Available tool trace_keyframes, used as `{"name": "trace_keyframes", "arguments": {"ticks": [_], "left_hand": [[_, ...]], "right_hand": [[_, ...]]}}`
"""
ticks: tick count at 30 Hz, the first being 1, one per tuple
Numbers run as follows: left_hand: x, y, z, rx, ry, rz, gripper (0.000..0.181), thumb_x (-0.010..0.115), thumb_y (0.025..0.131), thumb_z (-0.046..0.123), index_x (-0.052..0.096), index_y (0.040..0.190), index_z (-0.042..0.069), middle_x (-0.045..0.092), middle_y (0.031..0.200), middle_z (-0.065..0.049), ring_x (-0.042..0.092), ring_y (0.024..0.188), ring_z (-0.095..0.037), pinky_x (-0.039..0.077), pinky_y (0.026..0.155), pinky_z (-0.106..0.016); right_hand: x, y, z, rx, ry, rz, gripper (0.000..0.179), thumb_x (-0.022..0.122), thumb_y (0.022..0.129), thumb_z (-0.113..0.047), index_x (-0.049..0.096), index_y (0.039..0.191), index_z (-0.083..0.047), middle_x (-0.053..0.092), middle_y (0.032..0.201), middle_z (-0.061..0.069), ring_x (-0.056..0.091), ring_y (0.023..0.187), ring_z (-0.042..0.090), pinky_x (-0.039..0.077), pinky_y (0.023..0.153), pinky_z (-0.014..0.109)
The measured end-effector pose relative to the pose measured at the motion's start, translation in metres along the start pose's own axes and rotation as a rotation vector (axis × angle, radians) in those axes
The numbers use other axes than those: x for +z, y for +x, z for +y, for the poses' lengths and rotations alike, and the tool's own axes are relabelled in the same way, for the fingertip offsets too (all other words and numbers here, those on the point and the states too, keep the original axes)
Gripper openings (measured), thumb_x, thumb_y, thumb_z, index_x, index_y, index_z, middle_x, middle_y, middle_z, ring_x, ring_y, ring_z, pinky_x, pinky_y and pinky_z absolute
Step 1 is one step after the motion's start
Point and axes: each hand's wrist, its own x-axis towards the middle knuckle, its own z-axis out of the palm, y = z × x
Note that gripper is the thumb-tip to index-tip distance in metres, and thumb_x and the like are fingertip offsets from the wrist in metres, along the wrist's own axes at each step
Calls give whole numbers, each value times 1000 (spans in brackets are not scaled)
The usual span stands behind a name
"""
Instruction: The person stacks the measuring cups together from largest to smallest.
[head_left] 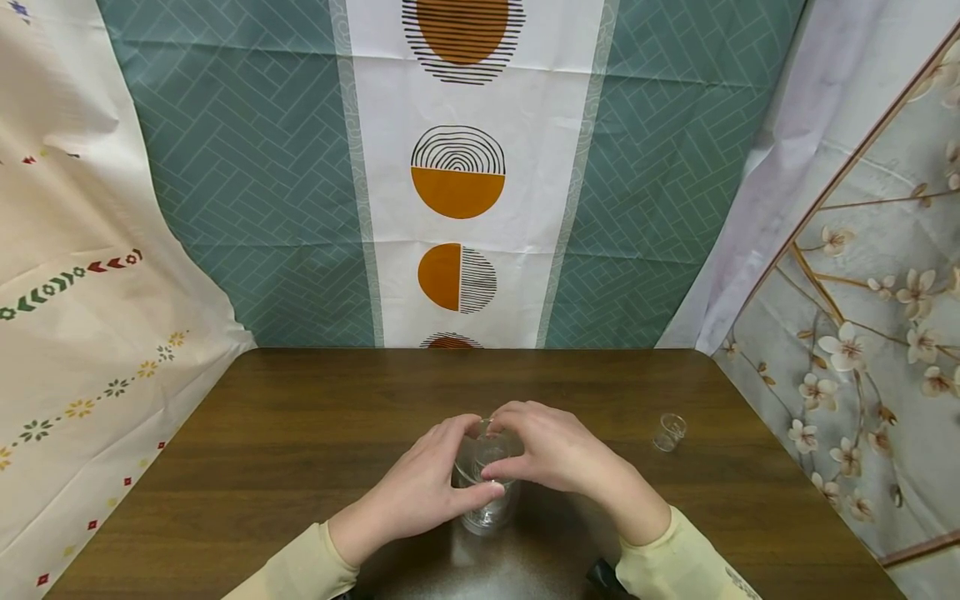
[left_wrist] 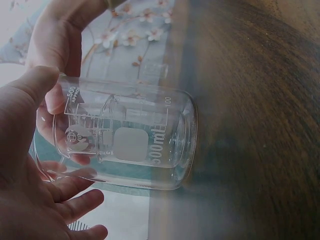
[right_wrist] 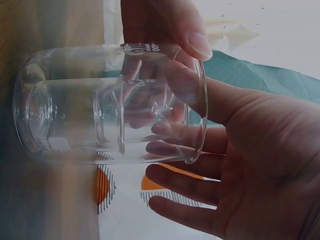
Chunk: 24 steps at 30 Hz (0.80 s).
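A large clear glass beaker, marked 500 ml in the left wrist view, stands upright before me with smaller beakers nested inside. My left hand holds it near the rim, thumb on the near side and fingers round the far side. The right hand reaches into its mouth from the right. Its thumb and forefinger pinch a smaller beaker near the top, while the other fingers spread outside the large one. Lower down, another inner beaker shows through the glass.
Apart on the right side of the brown wooden table is a small clear beaker. A patterned cloth hangs behind the table's back edge. More cloth hangs along the left and right sides.
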Motion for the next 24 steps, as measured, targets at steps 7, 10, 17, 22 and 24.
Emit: {"name": "trace_keyframes", "arguments": {"ticks": [7, 10, 17, 22, 24], "left_hand": [[0, 0, 0, 2, 6, 3, 88, 74, 95, 73, 50, 155, 13, 58, 146, 4, 54, 139, -24, 49, 111, -55], [1, 0, -1, 2, 7, 4, 88, 75, 95, 73, 50, 155, 13, 58, 146, 4, 54, 139, -24, 49, 111, -55], [1, 0, 0, -2, 6, 2, 89, 74, 95, 73, 49, 156, 12, 58, 147, 3, 54, 140, -25, 49, 112, -56], [0, 0, 0, -2, 7, 2, 89, 75, 95, 72, 49, 156, 12, 58, 147, 2, 55, 140, -26, 49, 112, -56], [0, 0, 0, -3, 7, 2, 89, 75, 95, 72, 49, 155, 12, 58, 147, 2, 55, 139, -26, 49, 112, -56]], "right_hand": [[1, 1, -1, 15, 0, -2, 43, 93, 89, -47, 80, 118, -18, 73, 129, -5, 69, 117, 18, 58, 91, 47], [1, 1, -2, 18, 0, -1, 43, 93, 89, -46, 80, 118, -18, 73, 129, -5, 69, 118, 19, 59, 91, 47], [2, 1, -2, 22, 1, 3, 43, 94, 88, -45, 80, 119, -17, 73, 130, -4, 70, 118, 19, 59, 91, 47], [3, 2, -2, 25, 6, 2, 43, 94, 88, -43, 81, 119, -17, 74, 130, -2, 70, 120, 21, 59, 92, 48], [2, 2, -2, 28, 9, -2, 43, 94, 88, -43, 81, 119, -16, 74, 131, -1, 70, 120, 21, 59, 93, 49]]}}
